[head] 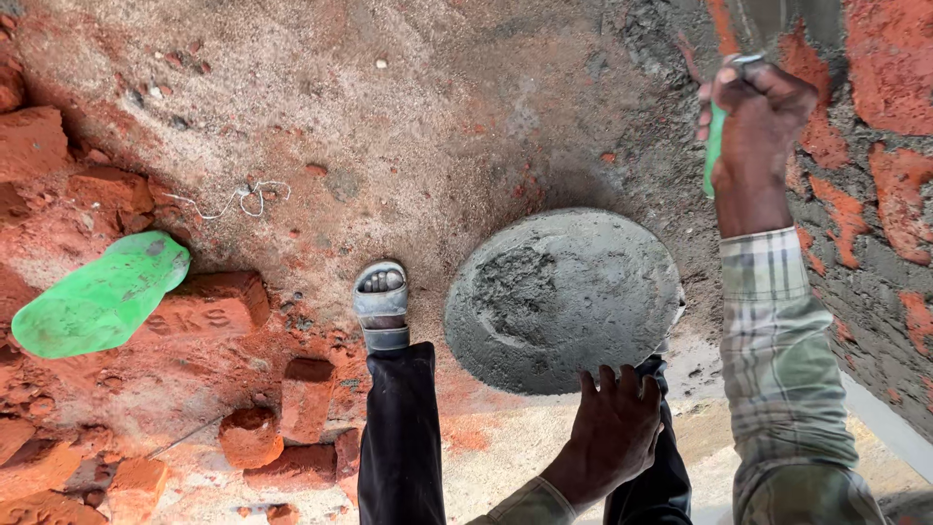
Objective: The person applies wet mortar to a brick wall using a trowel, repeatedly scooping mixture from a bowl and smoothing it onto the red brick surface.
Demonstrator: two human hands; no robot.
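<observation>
I take the round mortar pan [564, 297] as my marker for everything. Far to its left a green plastic bottle [102, 292] lies on its side across a stamped red brick [209, 306], with 1 tangle of white string [243, 199] on the sandy floor [389, 117] up beyond it. Broken brick pieces [282, 418] are scattered low on that same side. Just left of the pan is my sandalled foot [382, 306]; if I step back without looking, that rubble could roll under it, and I judge a stumble would tip the pan.

The pan itself carries wet grey mortar, heaped off-centre, and seems to rest on my knee. My left hand [612, 428] grips its near rim, fingers curled over the edge. That 1 hold looks thin to me: a shift of weight could slide the mortar out onto the floor.

Right of the pan and above it, my right hand [758, 117] is closed tight around a green-handled tool [715, 146], close against the brick wall [875, 194] with its grey joints. A hard swing there might scrape my knuckles or knock fresh mortar loose.
</observation>
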